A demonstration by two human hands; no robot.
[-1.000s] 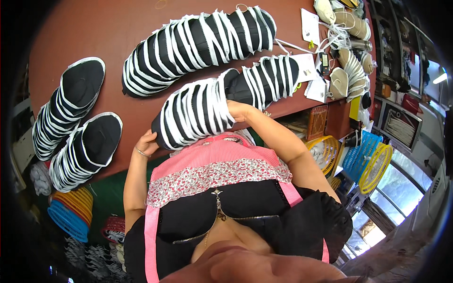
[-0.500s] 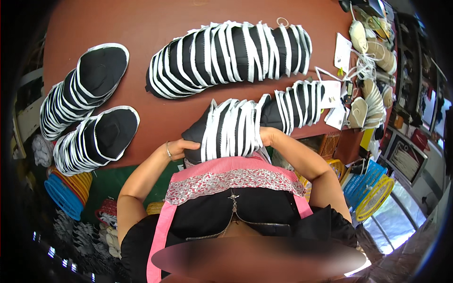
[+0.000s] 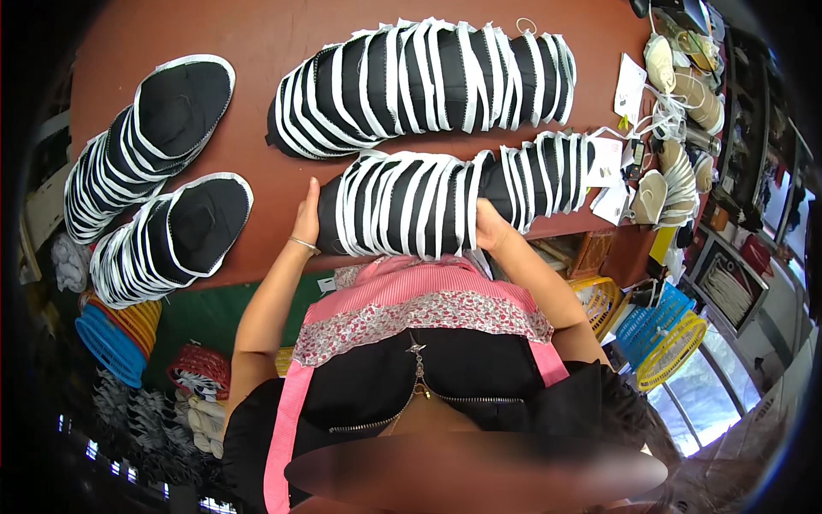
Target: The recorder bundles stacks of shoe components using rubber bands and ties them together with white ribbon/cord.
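Note:
A stack of nested black fabric pieces with white edging, shaped like shoe uppers (image 3: 402,206), lies at the table's front edge against my apron. My left hand (image 3: 308,216) presses its left end, fingers pointing away from me. At the right end of that stack my right hand (image 3: 494,224) is curled, its fingertips partly hidden. Together the hands hold the stack between them. A smaller stack of the same pieces (image 3: 548,182) continues to the right, close by my right hand. Behind lies a longer stack (image 3: 428,81).
Two more stacks, a farther one (image 3: 184,116) and a nearer one (image 3: 205,223), lie at the left of the brown table (image 3: 257,34). Cards (image 3: 629,90), cords and beige shoe-like parts (image 3: 698,98) crowd the right end. Plastic baskets (image 3: 655,325) stand below on the right, others (image 3: 111,347) below left.
My hands and the stack between them have moved away from my body, farther onto the table. My left hand has turned from gripping the near corner to pressing along the left end.

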